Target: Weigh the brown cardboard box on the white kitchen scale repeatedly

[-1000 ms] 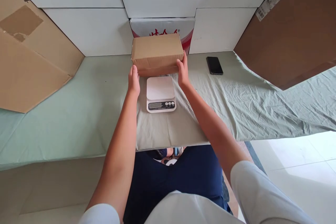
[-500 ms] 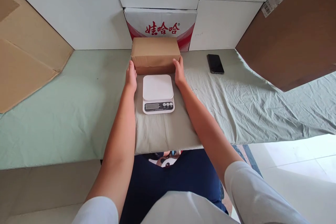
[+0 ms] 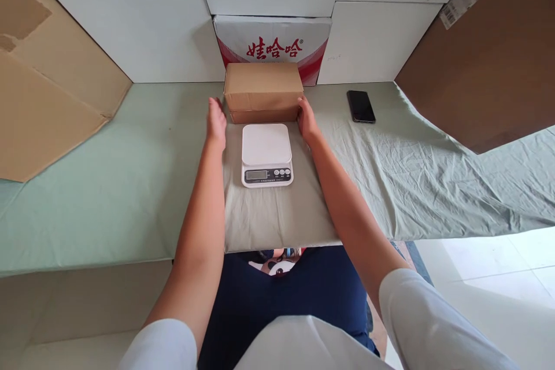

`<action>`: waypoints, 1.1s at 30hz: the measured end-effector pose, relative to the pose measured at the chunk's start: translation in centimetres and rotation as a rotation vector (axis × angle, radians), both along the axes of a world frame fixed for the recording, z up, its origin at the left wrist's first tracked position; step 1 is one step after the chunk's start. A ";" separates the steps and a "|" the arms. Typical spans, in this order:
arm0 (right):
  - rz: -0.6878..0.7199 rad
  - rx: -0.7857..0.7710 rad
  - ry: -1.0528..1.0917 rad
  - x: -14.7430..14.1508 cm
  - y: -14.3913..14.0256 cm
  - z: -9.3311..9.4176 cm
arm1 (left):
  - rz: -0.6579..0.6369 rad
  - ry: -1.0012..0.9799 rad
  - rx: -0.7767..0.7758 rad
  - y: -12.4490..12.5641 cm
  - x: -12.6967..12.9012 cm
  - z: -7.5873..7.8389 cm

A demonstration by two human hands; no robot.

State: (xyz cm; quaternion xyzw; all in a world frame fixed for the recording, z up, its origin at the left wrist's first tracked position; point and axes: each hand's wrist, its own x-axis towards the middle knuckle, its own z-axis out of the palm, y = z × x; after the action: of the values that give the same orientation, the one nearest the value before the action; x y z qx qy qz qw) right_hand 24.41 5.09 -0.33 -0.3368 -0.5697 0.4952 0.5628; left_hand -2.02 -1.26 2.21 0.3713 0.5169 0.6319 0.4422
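Note:
A small brown cardboard box (image 3: 264,87) rests on the cloth, just behind a white digital kitchen scale (image 3: 266,153). My left hand (image 3: 215,122) is a little to the left of the box, fingers stretched and holding nothing. At the box's right front corner is my right hand (image 3: 307,118), its fingers loosely extended; whether it still touches the cardboard I cannot tell. The scale lies between my forearms, its platform bare and its display blank.
A black phone (image 3: 361,106) lies to the right on the green tablecloth (image 3: 108,185). Large cardboard panels stand at the left (image 3: 56,87) and right (image 3: 485,63). White boxes and a printed red-and-white carton (image 3: 273,40) form a wall behind.
Both hands have loosened from the sides of the small box and moved outward, the left one coming clear of it. The whole view has shifted slightly; the box stays in place behind the scale.

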 end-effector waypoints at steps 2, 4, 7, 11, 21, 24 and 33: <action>0.035 0.021 0.005 -0.8 -0.6 0.3 | -0.037 0.011 0.036 0.8 0.9 -1.0; 0.024 -0.004 0.011 -1.3 -1.3 0.7 | -0.062 0.022 0.076 1.3 1.2 -1.7; -0.013 -0.039 -0.006 -1.6 -2.1 1.5 | -0.060 0.043 0.135 1.3 0.9 -2.2; -0.028 -0.006 -0.023 -1.5 -3.4 3.5 | -0.045 0.117 0.192 -0.3 0.7 -0.5; -0.085 0.180 -0.112 1.9 -15.9 5.7 | -0.136 0.216 0.379 -13.7 3.3 2.5; -0.112 0.161 -0.082 1.8 -18.1 4.5 | -0.110 0.236 0.383 -16.1 3.8 1.3; -0.122 0.079 -0.075 0.8 -18.4 3.8 | -0.051 0.257 0.332 -17.4 4.1 -0.8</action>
State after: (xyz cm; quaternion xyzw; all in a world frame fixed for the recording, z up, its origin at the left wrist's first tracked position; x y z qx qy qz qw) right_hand 25.25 -13.33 3.43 -0.3668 -0.5880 0.4239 0.5831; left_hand 2.09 -18.66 1.46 0.5295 0.4482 0.6447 0.3211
